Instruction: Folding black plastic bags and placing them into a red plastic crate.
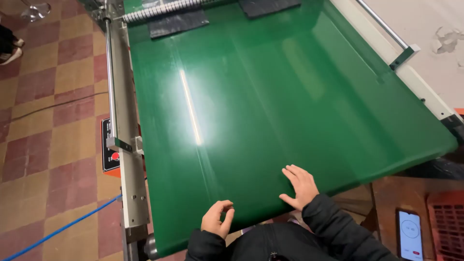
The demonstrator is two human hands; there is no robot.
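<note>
The green conveyor belt (270, 111) fills the middle, running from near to far. The right hand (301, 186) lies flat on its near edge, fingers spread and holding nothing — the left hand (217, 219) is just beside it, fingers curled loosely at the belt's end. Two dark sheets (179, 23) lie at the far end.

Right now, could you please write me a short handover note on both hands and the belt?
Left hand: loosely curled at the near edge of the green conveyor belt, holding nothing visible.
Right hand: flat, palm down on the belt near that edge.
Two dark sheets lie at the far end by the roller. The belt between carries nothing. A phone lies on the right.
</note>
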